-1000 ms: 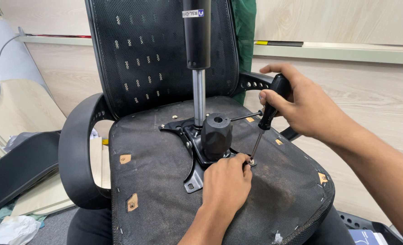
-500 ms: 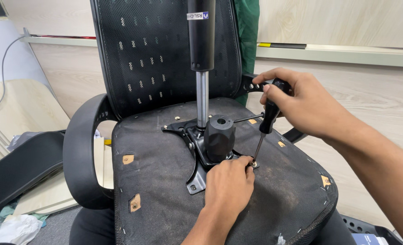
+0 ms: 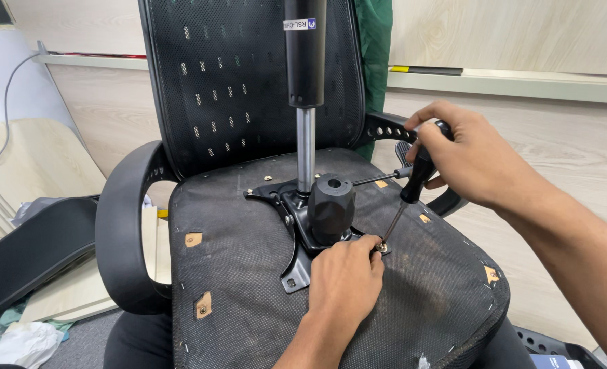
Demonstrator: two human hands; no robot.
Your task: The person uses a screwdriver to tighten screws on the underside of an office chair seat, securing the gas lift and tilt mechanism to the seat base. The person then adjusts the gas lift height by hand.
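The screwdriver (image 3: 413, 186) leans, tip down-left on the screw (image 3: 382, 247), handle up-right. The right hand (image 3: 464, 160) grips its handle; the left hand (image 3: 344, 273) pinches beside the screw.

Gas cylinder (image 3: 305, 102) and knob (image 3: 330, 208) block the left — right side open.

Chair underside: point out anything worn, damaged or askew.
The black fabric under the seat is scuffed and dusty, with a pale worn patch near the left hand. Small cut-outs expose bare wood. The screwdriver in the right hand leans off vertical onto the screw at the metal plate.
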